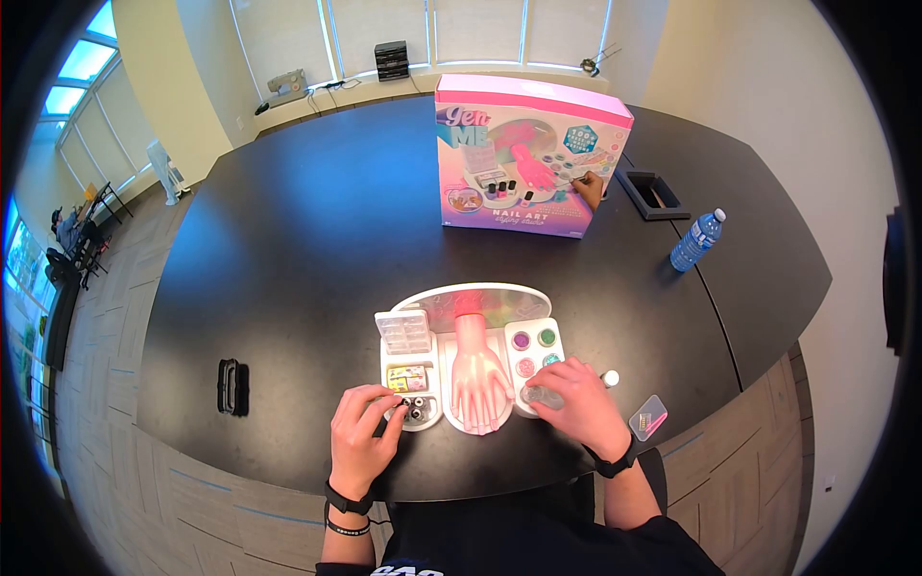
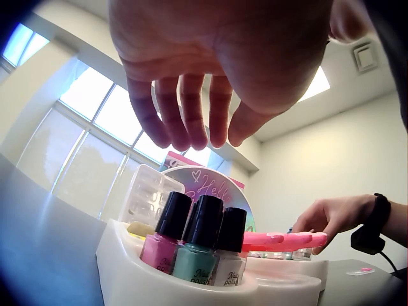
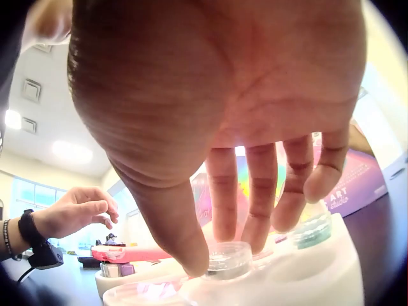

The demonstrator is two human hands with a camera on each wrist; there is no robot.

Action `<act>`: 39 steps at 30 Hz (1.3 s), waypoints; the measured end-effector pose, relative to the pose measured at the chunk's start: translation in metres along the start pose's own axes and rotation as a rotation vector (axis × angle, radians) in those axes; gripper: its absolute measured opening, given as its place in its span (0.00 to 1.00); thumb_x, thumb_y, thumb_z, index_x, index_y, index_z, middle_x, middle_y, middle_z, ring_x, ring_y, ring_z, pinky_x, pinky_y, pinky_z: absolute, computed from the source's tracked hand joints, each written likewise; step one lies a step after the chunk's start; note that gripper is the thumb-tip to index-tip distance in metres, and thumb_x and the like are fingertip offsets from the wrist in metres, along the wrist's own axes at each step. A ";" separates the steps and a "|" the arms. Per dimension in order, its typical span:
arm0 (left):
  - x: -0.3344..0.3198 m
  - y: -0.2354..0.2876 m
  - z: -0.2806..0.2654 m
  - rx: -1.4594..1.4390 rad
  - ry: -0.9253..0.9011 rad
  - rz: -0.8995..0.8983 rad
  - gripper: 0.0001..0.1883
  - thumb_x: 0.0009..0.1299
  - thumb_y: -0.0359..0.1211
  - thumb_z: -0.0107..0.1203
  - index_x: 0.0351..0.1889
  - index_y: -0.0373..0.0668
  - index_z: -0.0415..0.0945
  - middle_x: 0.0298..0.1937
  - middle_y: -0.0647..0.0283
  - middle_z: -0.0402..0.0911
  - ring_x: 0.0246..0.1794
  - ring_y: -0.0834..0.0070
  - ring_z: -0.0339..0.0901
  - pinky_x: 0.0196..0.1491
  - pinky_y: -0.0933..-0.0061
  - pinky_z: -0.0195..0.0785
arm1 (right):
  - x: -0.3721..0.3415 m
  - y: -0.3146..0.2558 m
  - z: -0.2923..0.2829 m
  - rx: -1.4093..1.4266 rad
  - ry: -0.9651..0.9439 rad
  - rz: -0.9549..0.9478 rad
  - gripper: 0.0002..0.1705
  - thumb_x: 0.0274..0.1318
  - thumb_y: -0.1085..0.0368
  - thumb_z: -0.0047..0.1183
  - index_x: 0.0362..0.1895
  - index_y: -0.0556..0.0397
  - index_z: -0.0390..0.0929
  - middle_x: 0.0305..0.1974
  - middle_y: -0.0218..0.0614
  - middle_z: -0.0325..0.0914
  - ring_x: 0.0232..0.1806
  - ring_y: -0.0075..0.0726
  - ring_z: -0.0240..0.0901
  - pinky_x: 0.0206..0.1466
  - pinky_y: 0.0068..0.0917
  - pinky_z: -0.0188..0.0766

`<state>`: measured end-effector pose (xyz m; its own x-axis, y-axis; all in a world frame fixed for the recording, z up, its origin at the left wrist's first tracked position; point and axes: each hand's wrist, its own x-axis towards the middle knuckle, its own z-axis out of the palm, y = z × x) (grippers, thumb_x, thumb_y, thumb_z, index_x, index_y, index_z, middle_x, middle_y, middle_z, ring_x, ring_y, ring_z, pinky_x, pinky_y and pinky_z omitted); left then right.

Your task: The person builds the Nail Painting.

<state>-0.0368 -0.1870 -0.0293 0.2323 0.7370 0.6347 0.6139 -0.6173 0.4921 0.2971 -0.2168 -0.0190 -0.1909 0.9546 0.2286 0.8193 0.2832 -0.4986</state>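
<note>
My right hand [image 1: 588,408] pinches a small clear jar [image 3: 228,262] between thumb and fingertips at the right side of a white nail-art station [image 2: 121,271]. Purple [image 1: 521,340], green [image 1: 547,337] and pink [image 1: 525,367] glitter pots sit just beyond it. Over the station's left side hovers my left hand [image 1: 360,437], fingers loosely bent and holding nothing. Below those fingers, black-capped nail polish bottles stand in a rounded holder: pink [image 2: 158,248], teal [image 2: 196,260] and pale [image 2: 227,268]. Between my hands lies a pink model hand [image 1: 473,370], palm down, its fingers pointing toward me.
A mirror [image 1: 427,312] and a clear compartment box [image 1: 405,331] rise behind the station. Farther back stands the large product box [image 1: 533,154], with a water bottle [image 1: 698,240] to its right. A clear case [image 1: 649,419] lies right; a black object [image 1: 232,386] lies left.
</note>
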 end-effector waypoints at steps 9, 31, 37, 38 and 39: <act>0.001 0.001 0.000 -0.010 0.003 -0.001 0.12 0.65 0.24 0.73 0.45 0.38 0.85 0.46 0.59 0.87 0.46 0.56 0.84 0.48 0.58 0.79 | 0.001 0.001 0.006 -0.006 -0.007 -0.015 0.14 0.53 0.66 0.72 0.46 0.47 0.89 0.46 0.31 0.87 0.51 0.46 0.79 0.58 0.42 0.79; 0.000 0.001 -0.001 -0.029 -0.026 -0.023 0.12 0.66 0.23 0.72 0.46 0.38 0.85 0.48 0.57 0.87 0.48 0.55 0.84 0.51 0.58 0.79 | 0.000 0.014 -0.014 0.081 0.040 0.078 0.19 0.53 0.64 0.77 0.50 0.49 0.89 0.47 0.35 0.84 0.52 0.49 0.78 0.59 0.42 0.78; -0.001 -0.001 0.000 -0.010 0.002 -0.004 0.12 0.65 0.24 0.74 0.44 0.39 0.85 0.46 0.59 0.86 0.46 0.57 0.84 0.47 0.59 0.79 | -0.009 0.041 -0.029 -0.016 0.088 0.181 0.18 0.53 0.65 0.76 0.49 0.50 0.90 0.47 0.37 0.86 0.54 0.48 0.79 0.60 0.42 0.78; -0.001 -0.001 0.000 -0.010 0.002 -0.004 0.12 0.65 0.24 0.74 0.44 0.39 0.85 0.46 0.59 0.86 0.46 0.57 0.84 0.47 0.59 0.79 | -0.012 0.046 -0.031 -0.016 0.087 0.181 0.18 0.53 0.65 0.76 0.49 0.50 0.90 0.47 0.37 0.86 0.54 0.48 0.79 0.60 0.42 0.78; -0.001 -0.001 0.000 -0.008 0.000 -0.006 0.12 0.65 0.24 0.74 0.45 0.39 0.85 0.47 0.59 0.86 0.46 0.57 0.84 0.47 0.59 0.79 | -0.014 0.050 -0.033 -0.012 0.099 0.211 0.18 0.53 0.65 0.76 0.49 0.51 0.90 0.47 0.36 0.86 0.54 0.48 0.79 0.59 0.42 0.78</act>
<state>-0.0378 -0.1870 -0.0304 0.2288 0.7408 0.6316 0.6092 -0.6150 0.5006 0.3587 -0.2190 -0.0198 0.0385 0.9787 0.2016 0.8420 0.0768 -0.5340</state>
